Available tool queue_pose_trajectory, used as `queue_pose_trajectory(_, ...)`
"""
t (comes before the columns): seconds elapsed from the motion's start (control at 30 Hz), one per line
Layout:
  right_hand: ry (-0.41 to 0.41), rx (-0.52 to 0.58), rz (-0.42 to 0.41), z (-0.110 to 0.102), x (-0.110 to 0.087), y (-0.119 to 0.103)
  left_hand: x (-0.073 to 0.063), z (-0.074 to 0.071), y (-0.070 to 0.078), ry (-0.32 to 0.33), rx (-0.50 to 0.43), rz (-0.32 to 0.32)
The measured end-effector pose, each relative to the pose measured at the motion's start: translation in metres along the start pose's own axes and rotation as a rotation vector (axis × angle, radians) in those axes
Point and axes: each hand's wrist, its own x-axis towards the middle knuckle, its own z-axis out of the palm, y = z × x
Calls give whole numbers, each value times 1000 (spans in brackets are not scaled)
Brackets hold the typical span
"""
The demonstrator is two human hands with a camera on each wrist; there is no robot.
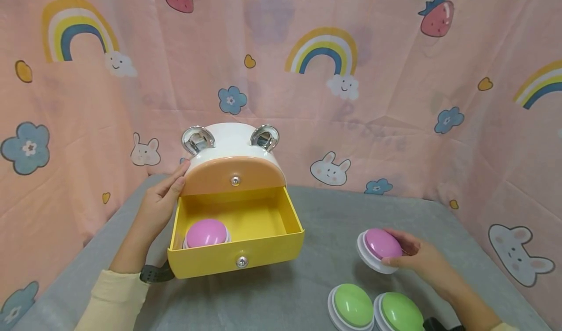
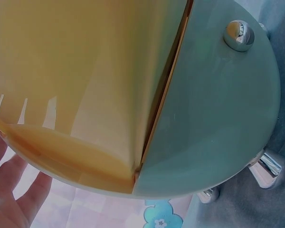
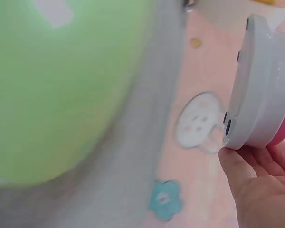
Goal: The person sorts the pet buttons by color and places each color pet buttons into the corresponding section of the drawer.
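On the grey table stands a small round-topped drawer cabinet (image 1: 228, 138) with silver ears and an orange upper front. Its yellow drawer (image 1: 281, 245) is pulled out, and a pink push button (image 1: 206, 232) with a white base lies inside at the left. My left hand (image 1: 160, 201) rests its fingers against the cabinet's left side. In my right hand (image 1: 412, 253) a second pink push button (image 1: 383, 244) is gripped by its edge, held above the table and tilted. The right wrist view shows its white base (image 3: 261, 90) side-on.
Two green push buttons, a left one (image 1: 353, 304) and a right one (image 1: 400, 311), lie side by side below the right hand. A green lower front (image 2: 213, 109) and silver feet (image 2: 268, 168) show in the left wrist view. A patterned pink cloth (image 1: 395, 101) hangs behind.
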Motion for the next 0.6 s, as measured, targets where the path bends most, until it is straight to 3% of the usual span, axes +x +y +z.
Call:
queue_pose_trajectory(0.13, 10, 15, -62, 0, 0, -18, 0, 0, 0, -1, -5, -7)
queue_pose_trajectory(0.37, 5, 28, -60, 6, 6, -44, 0, 0, 1, -7, -4, -16)
queue_pose_trajectory(0.6, -15, 43, -125, 13, 15, -68, 0, -1, 1, -10, -3, -11)
